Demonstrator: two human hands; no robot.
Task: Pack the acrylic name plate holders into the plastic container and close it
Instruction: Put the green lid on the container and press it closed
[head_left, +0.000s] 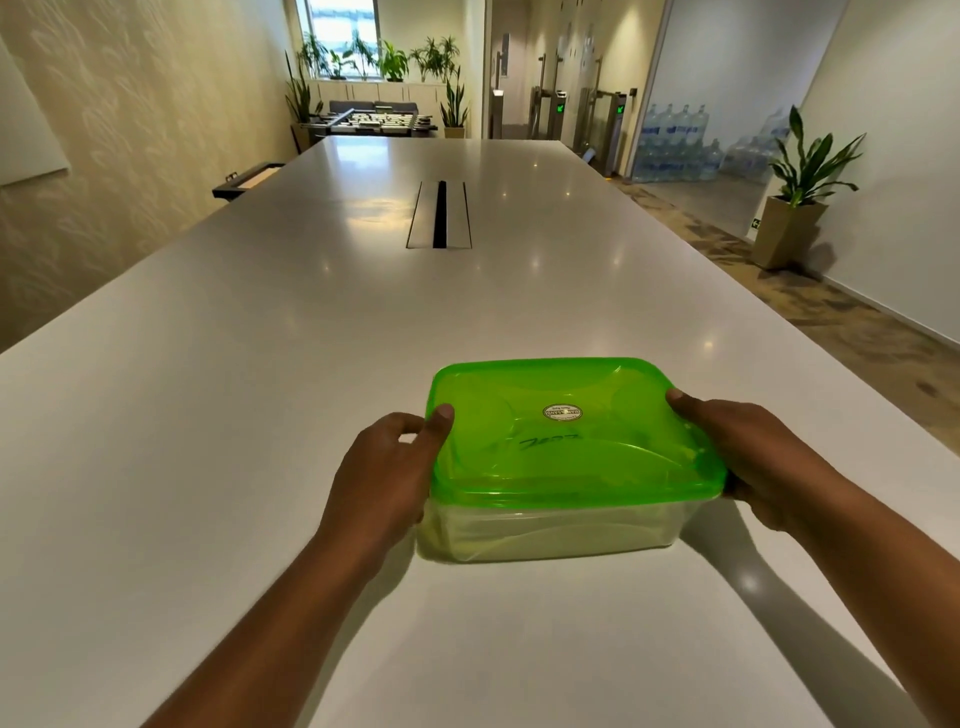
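Our left hand (387, 470) is curled around the left side of the plastic container (550, 532), with the thumb pressing on the edge of the green lid (571, 431) and the fingers tucked down the side. Our right hand (748, 457) does the same on the right side, thumb up on the lid and the rest wrapped around the edge. We think both hands hold it like this so the box stays put and the lid gets pushed down flat on both sides at once. The lid already sits on top of the clear box and looks even all the way around, so the closing seems nearly done. Through the clear wall we can see pale shapes inside, which may be the name plate holders, but it is too cloudy to be sure. There is a small round sticker (562, 412) and some dark scribbled writing on the lid. The box sits near us on the big white tabletop (260, 415), and we see no holders lying out on it. Far off are green plants (808, 171) and stacked water bottles (680, 145).
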